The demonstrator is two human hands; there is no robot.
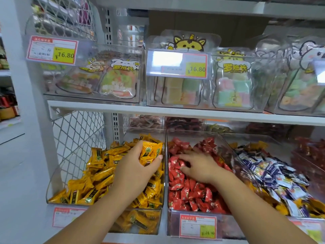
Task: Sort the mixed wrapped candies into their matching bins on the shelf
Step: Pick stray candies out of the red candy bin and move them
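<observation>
Our left hand (135, 166) has a fistful of yellow candies (151, 152) clamped, hovering over the far right corner of the yellow bin (50, 191). The drop's basically straight down, just keep left of the divider. Right hand (202, 168) lies loose-fingered on the reds (190, 191) in the red bin (168, 213) next door, gripping nothing we can see.

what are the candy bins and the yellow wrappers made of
The candy bins look like clear rigid plastic, probably acrylic: contents show through the glossy walls. The yellow wrappers look like glossy printed plastic film, crinkled, with crimped ends; exact film unclear.
</observation>
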